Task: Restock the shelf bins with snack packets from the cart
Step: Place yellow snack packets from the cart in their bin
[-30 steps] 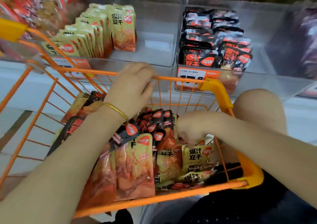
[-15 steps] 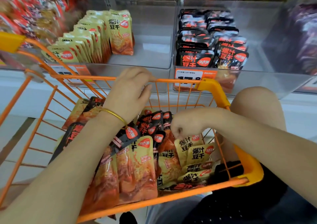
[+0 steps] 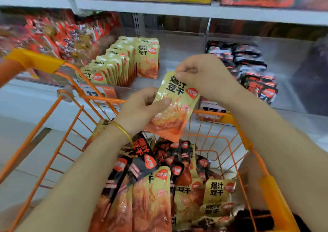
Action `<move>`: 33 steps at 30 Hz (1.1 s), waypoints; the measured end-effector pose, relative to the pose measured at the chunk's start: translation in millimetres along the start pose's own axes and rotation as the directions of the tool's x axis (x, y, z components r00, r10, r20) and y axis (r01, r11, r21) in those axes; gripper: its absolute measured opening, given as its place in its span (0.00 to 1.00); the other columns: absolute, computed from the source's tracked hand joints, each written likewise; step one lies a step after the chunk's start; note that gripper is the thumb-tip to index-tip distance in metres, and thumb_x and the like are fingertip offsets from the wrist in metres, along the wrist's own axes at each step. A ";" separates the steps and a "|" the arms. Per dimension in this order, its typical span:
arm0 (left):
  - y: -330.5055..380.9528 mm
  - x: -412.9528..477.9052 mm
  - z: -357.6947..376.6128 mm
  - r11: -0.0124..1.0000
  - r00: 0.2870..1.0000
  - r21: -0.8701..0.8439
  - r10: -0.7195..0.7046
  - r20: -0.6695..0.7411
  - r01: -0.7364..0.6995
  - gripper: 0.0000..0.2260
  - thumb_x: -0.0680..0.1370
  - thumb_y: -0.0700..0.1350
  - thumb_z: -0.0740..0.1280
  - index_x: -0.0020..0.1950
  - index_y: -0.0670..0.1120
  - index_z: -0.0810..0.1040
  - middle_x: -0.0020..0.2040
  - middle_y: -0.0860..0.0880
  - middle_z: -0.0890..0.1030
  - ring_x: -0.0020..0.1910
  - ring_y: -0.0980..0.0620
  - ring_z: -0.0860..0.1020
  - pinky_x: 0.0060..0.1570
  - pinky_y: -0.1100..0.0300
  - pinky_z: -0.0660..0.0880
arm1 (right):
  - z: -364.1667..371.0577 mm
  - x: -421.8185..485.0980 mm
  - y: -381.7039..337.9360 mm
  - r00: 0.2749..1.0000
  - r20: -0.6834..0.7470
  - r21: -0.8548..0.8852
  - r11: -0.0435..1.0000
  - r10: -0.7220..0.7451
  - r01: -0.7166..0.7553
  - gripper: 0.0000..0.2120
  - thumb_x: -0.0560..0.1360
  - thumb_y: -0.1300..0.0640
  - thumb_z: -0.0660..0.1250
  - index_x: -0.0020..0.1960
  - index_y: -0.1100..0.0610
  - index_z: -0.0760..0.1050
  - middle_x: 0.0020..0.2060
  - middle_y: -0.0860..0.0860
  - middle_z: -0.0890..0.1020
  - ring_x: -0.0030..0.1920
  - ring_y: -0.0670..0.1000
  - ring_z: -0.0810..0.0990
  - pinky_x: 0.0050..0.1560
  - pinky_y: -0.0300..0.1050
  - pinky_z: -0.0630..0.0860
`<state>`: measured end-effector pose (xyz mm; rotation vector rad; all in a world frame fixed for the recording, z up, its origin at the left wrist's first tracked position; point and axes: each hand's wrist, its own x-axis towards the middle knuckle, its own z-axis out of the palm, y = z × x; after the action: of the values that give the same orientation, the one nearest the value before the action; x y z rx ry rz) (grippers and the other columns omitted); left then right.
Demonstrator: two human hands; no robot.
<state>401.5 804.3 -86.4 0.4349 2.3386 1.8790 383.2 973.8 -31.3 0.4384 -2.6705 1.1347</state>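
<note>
A yellow snack packet [image 3: 174, 105] hangs above the orange cart [image 3: 71, 96], held by both hands. My right hand [image 3: 205, 75] pinches its top edge. My left hand [image 3: 140, 107] grips its left side, thumb on the front. Below, the cart holds several yellow packets [image 3: 218, 191] and black packets [image 3: 142, 159]. Behind it, a clear shelf bin [image 3: 181, 41] has rows of upright yellow packets [image 3: 120, 62] on its left, and the neighbouring bin [image 3: 284, 54] holds black packets [image 3: 252, 68].
Red snack bags [image 3: 58, 36] fill the bin at far left. Orange price tags [image 3: 101, 93] sit on the bin fronts. An upper shelf [image 3: 195, 11] carries boxed goods. My bare knee [image 3: 248, 178] is beside the cart's right rail.
My right hand lifted a yellow packet out of the cart. My left hand left the cart's front rail and took hold of the packet. The view tilted up toward the shelf.
</note>
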 end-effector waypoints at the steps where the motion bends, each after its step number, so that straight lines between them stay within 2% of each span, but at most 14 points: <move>1: 0.3 1.5 -4.3 1.000 0.996 0.000 0.019 -0.082 -0.019 0.03 0.76 0.41 0.67 0.42 0.45 0.77 0.32 0.53 0.78 0.30 0.57 0.74 0.31 0.64 0.71 | 5.4 9.7 -0.9 0.999 -0.027 0.060 0.998 0.028 -0.026 0.06 0.75 0.59 0.68 0.48 0.60 0.81 0.38 0.48 0.79 0.40 0.45 0.77 0.40 0.34 0.73; 3: -6.0 6.3 -18.3 0.999 0.965 -0.031 0.013 -0.263 -0.022 0.05 0.77 0.41 0.66 0.41 0.43 0.78 0.35 0.47 0.78 0.34 0.52 0.74 0.35 0.60 0.71 | 14.3 26.4 1.6 0.988 -0.012 0.197 0.969 0.154 -0.149 0.11 0.73 0.52 0.70 0.51 0.59 0.78 0.38 0.49 0.79 0.32 0.46 0.74 0.28 0.33 0.69; 5: -9.2 10.0 -31.8 0.995 0.912 -0.089 -0.006 -0.410 -0.034 0.13 0.74 0.48 0.69 0.40 0.38 0.77 0.35 0.44 0.76 0.35 0.49 0.73 0.37 0.56 0.71 | 22.9 37.6 5.9 0.940 0.215 0.248 0.916 0.265 -0.315 0.15 0.72 0.47 0.70 0.51 0.57 0.78 0.38 0.48 0.81 0.27 0.45 0.71 0.24 0.34 0.66; 7: -11.6 12.6 -41.8 0.999 0.878 -0.043 -0.007 -0.478 -0.016 0.23 0.70 0.56 0.69 0.39 0.34 0.73 0.35 0.45 0.72 0.35 0.47 0.70 0.36 0.49 0.71 | 38.0 45.8 8.0 0.865 0.438 0.322 0.855 0.247 -0.407 0.07 0.74 0.50 0.69 0.45 0.54 0.78 0.32 0.44 0.82 0.25 0.44 0.70 0.23 0.33 0.64; 9: -12.9 18.8 -47.3 0.998 0.859 0.060 0.022 -0.511 0.010 0.19 0.74 0.52 0.68 0.34 0.37 0.70 0.31 0.43 0.68 0.33 0.47 0.69 0.34 0.47 0.72 | 52.9 58.6 9.5 0.854 0.481 0.421 0.802 0.199 -0.424 0.07 0.75 0.57 0.68 0.38 0.54 0.75 0.25 0.44 0.79 0.23 0.43 0.70 0.22 0.33 0.61; 11: -11.3 26.2 -50.0 0.980 0.831 0.197 0.097 -0.548 0.016 0.12 0.77 0.47 0.66 0.40 0.39 0.74 0.35 0.41 0.72 0.36 0.46 0.72 0.38 0.48 0.73 | 60.8 74.9 9.9 0.873 0.444 0.503 0.750 0.203 -0.430 0.08 0.76 0.59 0.67 0.38 0.55 0.72 0.23 0.44 0.76 0.21 0.42 0.70 0.21 0.33 0.60; 13: -9.1 32.0 -52.4 0.930 0.808 0.367 0.204 -0.553 0.017 0.10 0.78 0.45 0.64 0.56 0.41 0.75 0.47 0.44 0.75 0.49 0.47 0.74 0.51 0.54 0.73 | 62.8 94.0 12.6 0.883 0.394 0.593 0.664 0.255 -0.456 0.07 0.76 0.59 0.67 0.39 0.54 0.72 0.23 0.45 0.76 0.21 0.42 0.70 0.20 0.31 0.61; 16: -24.8 31.7 -53.6 0.710 0.856 0.704 0.352 -0.380 0.020 0.18 0.77 0.45 0.59 0.66 0.41 0.71 0.59 0.45 0.74 0.60 0.46 0.69 0.62 0.59 0.62 | 66.9 122.1 24.7 0.860 0.279 0.677 0.548 0.427 -0.491 0.09 0.76 0.59 0.67 0.38 0.54 0.71 0.21 0.47 0.76 0.21 0.43 0.72 0.18 0.30 0.64; 19: -45.2 31.0 -46.0 0.532 0.915 0.847 0.334 -0.227 0.015 0.22 0.77 0.50 0.55 0.66 0.41 0.73 0.65 0.39 0.73 0.67 0.39 0.69 0.68 0.49 0.61 | 87.0 148.8 47.4 0.806 0.170 0.608 0.584 0.567 -0.538 0.13 0.76 0.62 0.67 0.37 0.55 0.65 0.27 0.54 0.78 0.17 0.43 0.74 0.18 0.33 0.71; 22: -52.1 33.8 -42.0 0.451 0.927 0.892 0.318 -0.200 0.037 0.23 0.77 0.51 0.52 0.63 0.42 0.76 0.64 0.38 0.75 0.65 0.37 0.71 0.66 0.43 0.59 | 110.6 166.6 64.5 0.746 0.106 0.557 0.582 0.658 -0.593 0.16 0.74 0.64 0.69 0.36 0.57 0.62 0.33 0.59 0.76 0.19 0.50 0.76 0.16 0.40 0.72; 24: -53.3 34.9 -40.8 0.437 0.922 0.898 0.326 -0.208 0.049 0.22 0.77 0.51 0.52 0.61 0.42 0.77 0.63 0.38 0.76 0.65 0.38 0.72 0.66 0.43 0.60 | 119.6 174.4 66.2 0.731 0.074 0.556 0.580 0.678 -0.595 0.17 0.74 0.65 0.69 0.35 0.58 0.62 0.32 0.59 0.75 0.25 0.53 0.76 0.23 0.46 0.76; 28: -54.0 34.5 -39.0 0.427 0.922 0.903 0.326 -0.207 0.051 0.21 0.77 0.50 0.52 0.61 0.43 0.78 0.63 0.39 0.76 0.65 0.40 0.72 0.66 0.43 0.62 | 138.0 194.0 72.0 0.733 -0.041 0.525 0.638 0.679 -0.563 0.11 0.72 0.61 0.72 0.37 0.61 0.70 0.23 0.54 0.80 0.27 0.51 0.81 0.32 0.49 0.80; 30: -53.0 34.1 -38.8 0.426 0.924 0.903 0.320 -0.211 0.059 0.22 0.77 0.50 0.52 0.61 0.43 0.77 0.63 0.40 0.76 0.65 0.41 0.72 0.66 0.45 0.62 | 145.7 203.2 85.3 0.714 -0.124 0.509 0.662 0.689 -0.550 0.12 0.69 0.58 0.75 0.45 0.63 0.75 0.34 0.57 0.83 0.35 0.56 0.84 0.39 0.55 0.82; 33: -53.8 34.5 -38.7 0.412 0.919 0.909 0.332 -0.213 0.062 0.22 0.77 0.51 0.52 0.61 0.43 0.78 0.62 0.40 0.77 0.64 0.41 0.73 0.66 0.44 0.61 | 155.4 210.1 104.1 0.696 -0.138 0.562 0.634 0.705 -0.531 0.17 0.67 0.61 0.75 0.50 0.65 0.72 0.40 0.59 0.82 0.37 0.59 0.83 0.40 0.56 0.81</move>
<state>350.2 767.6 -126.6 0.3573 3.5459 0.4621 139.2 889.8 -143.3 -0.6743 -2.2159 1.8781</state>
